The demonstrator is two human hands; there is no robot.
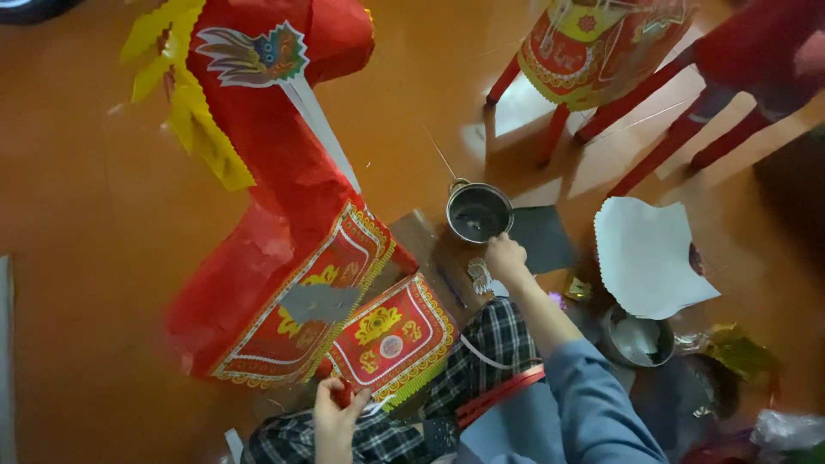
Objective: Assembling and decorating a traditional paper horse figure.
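Red tissue-paper horse (284, 198), that's what's taking up most of the view here, lying on the orange floor (77, 258) with its yellow fringe and a printed saddle panel (391, 339) draped over its back end. The person is sitting right against it, plaid-trousered legs tucked under the panel, so the whole thing is sitting within easy reach of both hands.

The left hand (337, 412) is reaching low at the near edge of the panel, fingers pinched shut on something small and red at the fringe, probably pinning the paper so it isn't sliding around. I can't tell exactly what the red bit is.

The right hand (505, 258) is stretching forward on a nearly straight arm in a blue-grey sleeve, fingers curled and bunched at the rim of a small metal pot (479, 212). Looks like it's gripping something thin there, but it's too small to make out. The pot is sitting just beyond the horse's rump, next to a dark sheet, which is keeping it handy.

To the right there's a white scalloped paper sheet (649, 258), a second metal bowl (638, 338), and another paper figure on red legs (601, 51) further back.
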